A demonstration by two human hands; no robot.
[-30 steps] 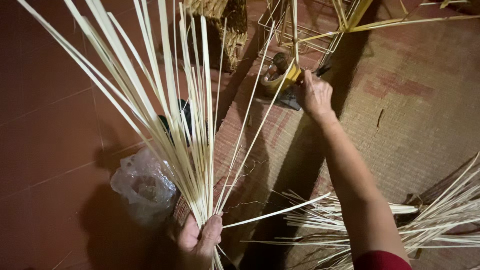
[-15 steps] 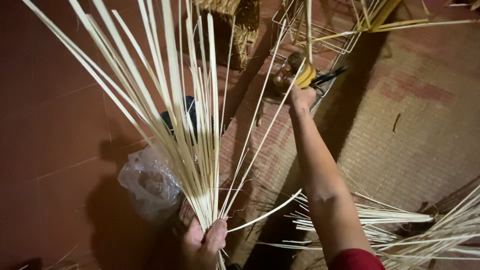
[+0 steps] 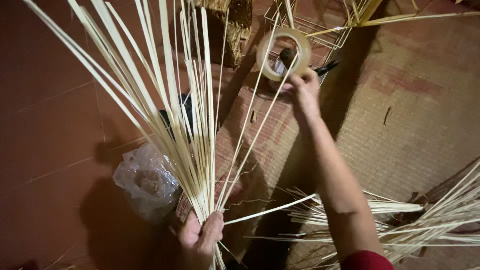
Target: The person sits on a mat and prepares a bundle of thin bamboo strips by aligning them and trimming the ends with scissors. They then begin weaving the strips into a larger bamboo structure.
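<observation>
Head view: left hand [image 3: 200, 239] clenches the fanned bundle of pale bamboo strips [image 3: 165, 115]; right hand [image 3: 304, 90] pinches a clear tape roll [image 3: 284, 54] above the woven mat [image 3: 400, 125]. Keeping the bundle's base tight would help.

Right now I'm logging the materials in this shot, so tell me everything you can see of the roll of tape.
The roll of tape is a ring of clear, yellowish tape on a pale core, with a wide open centre through which a dark object behind shows. The right hand holds it up by its lower edge, arm stretched forward, so the ring faces the camera nearly upright. It hangs above the woven mat, in front of a wire frame. Two thin pale strips from the fanned bundle cross in front of it.
</observation>
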